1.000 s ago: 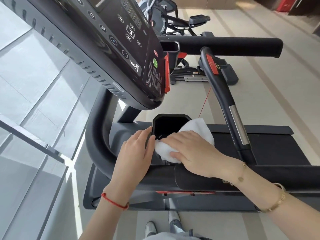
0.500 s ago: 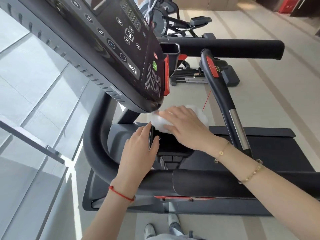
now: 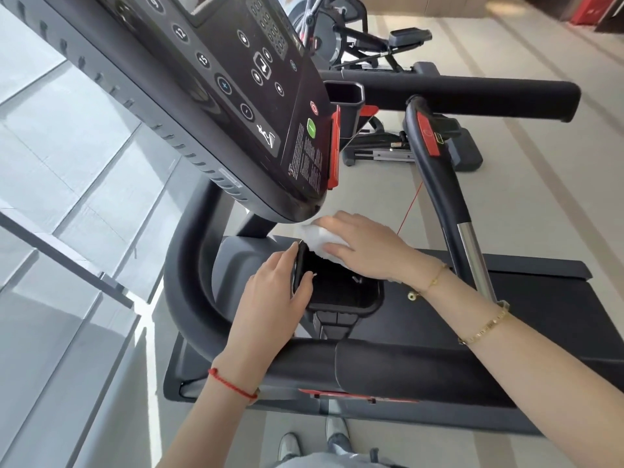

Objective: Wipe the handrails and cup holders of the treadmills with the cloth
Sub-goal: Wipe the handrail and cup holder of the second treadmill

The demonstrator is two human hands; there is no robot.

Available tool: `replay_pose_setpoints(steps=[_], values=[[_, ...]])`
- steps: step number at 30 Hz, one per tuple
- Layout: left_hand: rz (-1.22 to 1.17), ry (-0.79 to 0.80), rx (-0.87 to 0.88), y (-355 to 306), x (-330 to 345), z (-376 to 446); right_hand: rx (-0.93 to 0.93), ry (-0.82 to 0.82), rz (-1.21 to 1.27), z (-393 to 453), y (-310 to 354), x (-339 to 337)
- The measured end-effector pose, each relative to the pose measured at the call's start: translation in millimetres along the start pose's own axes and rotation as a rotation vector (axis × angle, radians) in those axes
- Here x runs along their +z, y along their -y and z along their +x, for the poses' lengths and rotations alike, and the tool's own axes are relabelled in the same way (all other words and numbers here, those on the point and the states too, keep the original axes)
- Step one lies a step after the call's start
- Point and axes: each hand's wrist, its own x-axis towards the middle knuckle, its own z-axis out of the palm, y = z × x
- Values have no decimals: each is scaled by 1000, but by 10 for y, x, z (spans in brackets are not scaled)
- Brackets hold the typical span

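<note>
while the left hand (image 3: 273,292) grips the cup holder (image 3: 341,292) rim, the right hand (image 3: 366,249), fingers flat, presses the cloth (image 3: 315,236) on its far edge.

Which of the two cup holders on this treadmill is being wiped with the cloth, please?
The nearer cup holder, below the console. The right hand presses the white cloth on its far rim; the left hand grips its side. The far cup holder is untouched.
</note>
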Motion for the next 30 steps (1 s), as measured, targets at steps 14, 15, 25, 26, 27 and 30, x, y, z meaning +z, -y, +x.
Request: replay_pose_setpoints(steps=[14,15,25,26,27,30], values=[[31,11,75,-40,-62,-55,425,-198,308,-690,241,218],[32,17,92,-38,-74,-70,452,-205,331,-754,277,224],[36,104,292,-67,-216,-282,389,-265,237,-1434,706,70],[23,103,303,-61,-234,-308,370,-267,175,-1477,787,92],[9,105,314,-55,-255,-342,367,-276,104,-1516,868,125],[-16,120,342,-36,-316,-420,410,-331,-64,-1556,1038,193]])
